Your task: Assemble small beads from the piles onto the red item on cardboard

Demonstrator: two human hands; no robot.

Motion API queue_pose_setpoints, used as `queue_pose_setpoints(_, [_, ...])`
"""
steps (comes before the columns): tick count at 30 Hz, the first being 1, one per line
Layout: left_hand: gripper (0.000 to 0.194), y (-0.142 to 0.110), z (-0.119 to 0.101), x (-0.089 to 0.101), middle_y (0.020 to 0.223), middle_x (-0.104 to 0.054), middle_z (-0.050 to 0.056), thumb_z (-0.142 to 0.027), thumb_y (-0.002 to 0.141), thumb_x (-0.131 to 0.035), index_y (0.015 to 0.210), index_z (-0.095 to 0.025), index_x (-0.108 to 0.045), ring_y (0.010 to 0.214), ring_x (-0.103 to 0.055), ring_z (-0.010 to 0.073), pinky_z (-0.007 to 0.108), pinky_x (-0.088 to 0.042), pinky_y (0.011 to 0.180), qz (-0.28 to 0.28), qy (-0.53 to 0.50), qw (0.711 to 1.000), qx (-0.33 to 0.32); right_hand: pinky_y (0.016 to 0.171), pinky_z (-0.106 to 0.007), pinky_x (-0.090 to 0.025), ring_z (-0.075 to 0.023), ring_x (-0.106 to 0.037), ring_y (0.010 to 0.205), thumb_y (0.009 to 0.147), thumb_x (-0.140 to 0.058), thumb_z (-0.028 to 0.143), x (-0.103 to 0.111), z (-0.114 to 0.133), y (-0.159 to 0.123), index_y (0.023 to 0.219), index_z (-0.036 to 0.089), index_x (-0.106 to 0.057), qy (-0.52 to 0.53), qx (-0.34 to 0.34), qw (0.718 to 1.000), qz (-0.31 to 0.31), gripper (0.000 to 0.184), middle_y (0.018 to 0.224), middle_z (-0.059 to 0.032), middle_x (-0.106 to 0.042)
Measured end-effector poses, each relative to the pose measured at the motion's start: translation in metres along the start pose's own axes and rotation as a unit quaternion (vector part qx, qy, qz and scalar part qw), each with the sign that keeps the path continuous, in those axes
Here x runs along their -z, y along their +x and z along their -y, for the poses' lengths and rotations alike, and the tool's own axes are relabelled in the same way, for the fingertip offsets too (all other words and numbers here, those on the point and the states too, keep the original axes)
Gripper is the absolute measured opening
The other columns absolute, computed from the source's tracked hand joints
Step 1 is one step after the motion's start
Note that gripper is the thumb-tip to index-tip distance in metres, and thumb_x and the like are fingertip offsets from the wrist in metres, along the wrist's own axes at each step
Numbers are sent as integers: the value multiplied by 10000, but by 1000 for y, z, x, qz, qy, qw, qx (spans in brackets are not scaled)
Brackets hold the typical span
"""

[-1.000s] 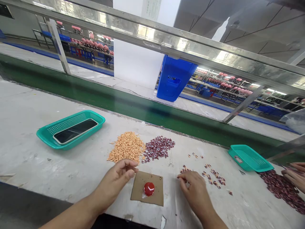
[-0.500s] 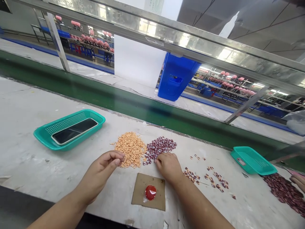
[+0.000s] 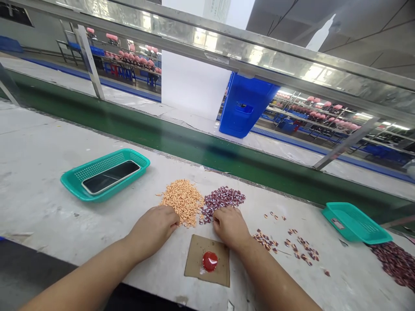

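Left hand (image 3: 161,223) at orange pieces (image 3: 183,199) — right (image 3: 229,223) at purple (image 3: 223,199).

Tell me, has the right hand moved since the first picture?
Yes: relative to the cardboard, the right hand went left and farther out, to the purple pile.

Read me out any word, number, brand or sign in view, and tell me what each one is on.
Nothing can be read for certain.
Printed sheet on the white pillar: rows of faint print, too small and blurred.
Pale label on the right green basket: too small to read.
Pale strip on the metal rail: too blurred to tell whether it bears text.
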State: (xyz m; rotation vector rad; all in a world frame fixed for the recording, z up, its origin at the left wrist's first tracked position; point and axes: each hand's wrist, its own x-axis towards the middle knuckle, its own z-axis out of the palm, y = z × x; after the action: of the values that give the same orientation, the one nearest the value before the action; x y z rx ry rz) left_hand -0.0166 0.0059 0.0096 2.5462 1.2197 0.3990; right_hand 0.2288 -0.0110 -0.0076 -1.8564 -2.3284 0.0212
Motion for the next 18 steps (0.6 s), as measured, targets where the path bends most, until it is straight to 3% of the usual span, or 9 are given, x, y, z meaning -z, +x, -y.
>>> queue_pose_setpoints(5, [260,6,-6,-13,766,-643,89,-90,838,-440,706,-176,-648,763,-594,257,367,-416,712,17,53,998,-15,737,-313,-342,-201,-552,792,746,-510,62,6,2,-9,708,200,-613,58,8,998,-24,176,768,-40,-657])
queue_pose_setpoints(9, [245,8,-10,-12,771,-655,106,-62,808,-453,689,-164,-642,781,-604,280,384,-411,716,25,53,998,-17,750,-310,-371,-186,-539,777,746,-499,73,20,7,-18,711,200,-583,130,8,990,-51,156,753,-19,-632])
queue_pose_setpoints(13, [211,4,-24,-4,782,-668,54,-124,838,-438,758,-185,-623,744,-616,227,324,-426,674,26,14,1000,-10,694,-279,-414,-164,-535,743,747,-488,105,37,23,-31,707,202,-535,255,-6,965,-65,116,741,-6,-590])
queue_pose_setpoints(15, [175,1,-35,-2,755,-661,7,-147,833,-442,771,-202,-597,696,-605,181,265,-420,617,23,-54,998,9,632,-260,-408,-148,-508,676,732,-498,141,41,34,-38,691,205,-510,411,-38,910,-44,77,686,14,-540])
queue_pose_setpoints(18, [133,0,-53,-1,697,-619,-30,-141,779,-462,732,-207,-567,661,-565,151,231,-398,583,1,-217,975,56,551,-234,-359,-116,-431,574,714,-572,237,39,49,-46,698,204,-496,632,-84,770,31,84,623,47,-471])
